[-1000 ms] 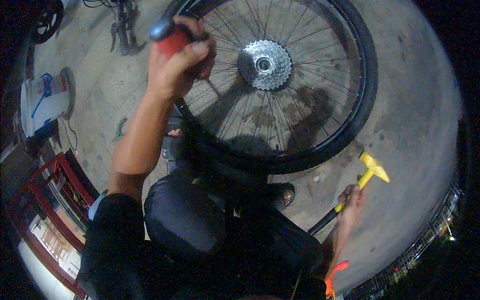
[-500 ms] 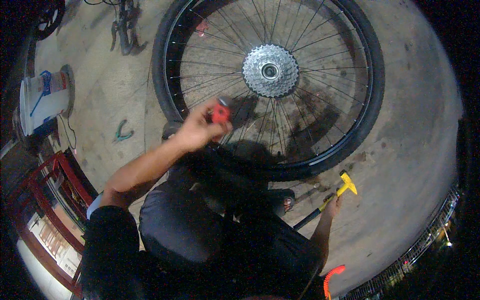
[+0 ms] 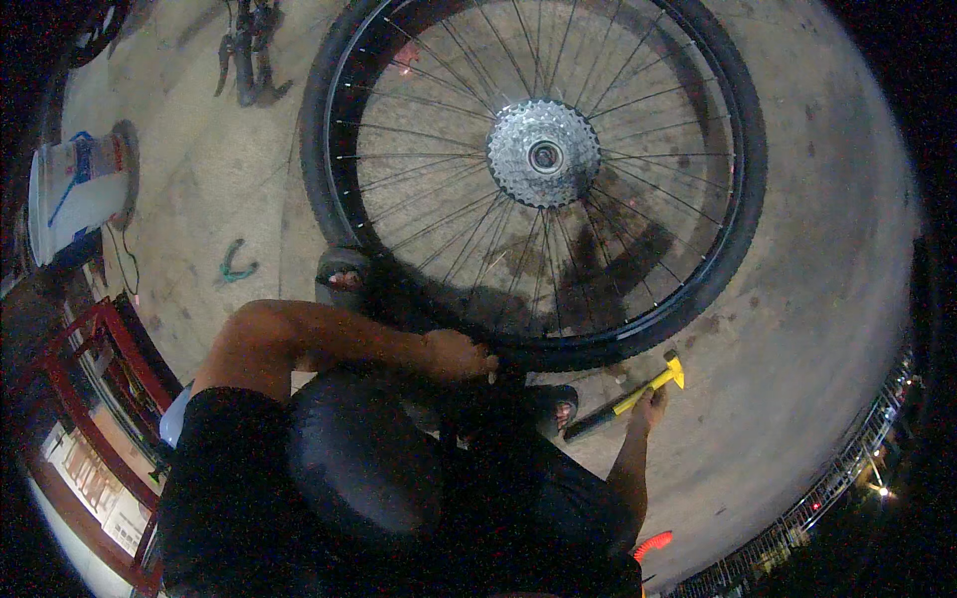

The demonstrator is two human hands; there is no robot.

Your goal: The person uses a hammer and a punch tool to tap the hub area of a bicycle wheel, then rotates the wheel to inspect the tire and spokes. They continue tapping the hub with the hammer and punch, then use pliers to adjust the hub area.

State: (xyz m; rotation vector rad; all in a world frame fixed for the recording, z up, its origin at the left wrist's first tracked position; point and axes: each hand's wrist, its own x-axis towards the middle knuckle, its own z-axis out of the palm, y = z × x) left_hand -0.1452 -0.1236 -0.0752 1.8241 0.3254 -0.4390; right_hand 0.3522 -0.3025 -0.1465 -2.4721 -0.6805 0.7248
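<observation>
A bicycle wheel (image 3: 750,171) lies on its side in front of me. Its silver cassette (image 3: 516,171) faces up at the hub. My left hand (image 3: 461,357) is low by the tyre's near edge, above my lap. Its fingers look curled, and shadow hides whatever they hold. Off to the right, my right hand (image 3: 650,407) is closed round a hammer (image 3: 641,390) with a yellow head and neck and a dark handle. The hammer's head points away from me to the right, beyond the wheel's near rim.
Green-handled pliers (image 3: 237,263) lie on the concrete floor at left. A white bucket (image 3: 88,204) stands farther left, near a dark red metal frame (image 3: 120,344). Bicycle parts (image 3: 246,60) lie at the far left. An orange-red coil (image 3: 654,544) shows beside me at lower right.
My left hand has drawn back from over the spokes toward my lap, and the red object it held is out of sight. The hammer has shifted slightly toward the left and its head has turned.
</observation>
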